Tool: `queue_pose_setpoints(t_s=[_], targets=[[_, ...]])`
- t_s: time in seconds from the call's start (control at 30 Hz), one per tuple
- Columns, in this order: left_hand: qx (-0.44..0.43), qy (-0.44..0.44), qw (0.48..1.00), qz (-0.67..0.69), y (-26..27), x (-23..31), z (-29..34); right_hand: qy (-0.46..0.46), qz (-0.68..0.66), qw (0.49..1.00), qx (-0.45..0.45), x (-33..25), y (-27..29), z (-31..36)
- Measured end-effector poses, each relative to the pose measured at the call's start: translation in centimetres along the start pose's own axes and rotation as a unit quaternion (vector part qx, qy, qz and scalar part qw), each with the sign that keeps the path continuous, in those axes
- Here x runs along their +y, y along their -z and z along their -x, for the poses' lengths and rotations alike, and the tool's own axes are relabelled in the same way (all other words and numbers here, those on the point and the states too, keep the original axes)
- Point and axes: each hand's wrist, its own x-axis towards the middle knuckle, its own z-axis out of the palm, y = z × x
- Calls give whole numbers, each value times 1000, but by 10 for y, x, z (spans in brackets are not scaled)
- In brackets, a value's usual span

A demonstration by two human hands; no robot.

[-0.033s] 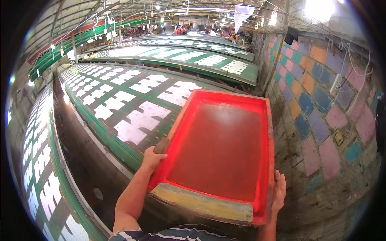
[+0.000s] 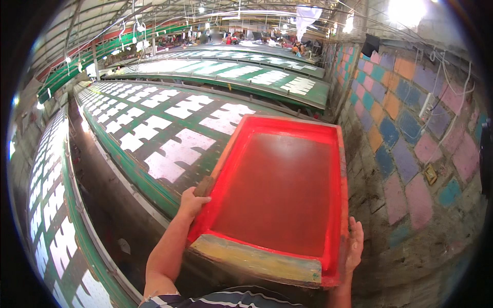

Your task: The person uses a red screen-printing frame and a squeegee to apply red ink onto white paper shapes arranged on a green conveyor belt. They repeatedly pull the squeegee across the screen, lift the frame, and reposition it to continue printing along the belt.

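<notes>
A large screen printing frame [image 2: 277, 190], its mesh dark red and its inner border bright red, is held tilted before me. A worn yellowish wooden board [image 2: 257, 259] forms its near edge. My left hand [image 2: 193, 203] is closed round the left side rail, thumb over the top, by a small brown wooden piece [image 2: 204, 186]. At the right side rail, my right hand [image 2: 354, 244] supports the frame with its palm side; its fingers point up along the outer side and its thumb is hidden. The frame covers part of the table beyond it.
A long green printing table [image 2: 154, 110] carries rows of white cut fabric pieces [image 2: 179, 154]. Another such table [image 2: 69, 205] runs along the left, across a narrow aisle [image 2: 102, 205]. A block wall with coloured patches [image 2: 405, 138] and hanging cables [image 2: 442, 102] stands close on the right.
</notes>
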Motion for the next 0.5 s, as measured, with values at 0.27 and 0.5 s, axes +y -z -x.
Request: queue_pose_setpoints(t_s=[0.27, 0.5], targets=[[35, 5, 999, -23, -57, 32, 127, -53, -78, 996, 2, -44, 111, 15], [92, 18, 995, -16, -45, 39, 177, -80, -95, 992, -16, -29, 135, 10]])
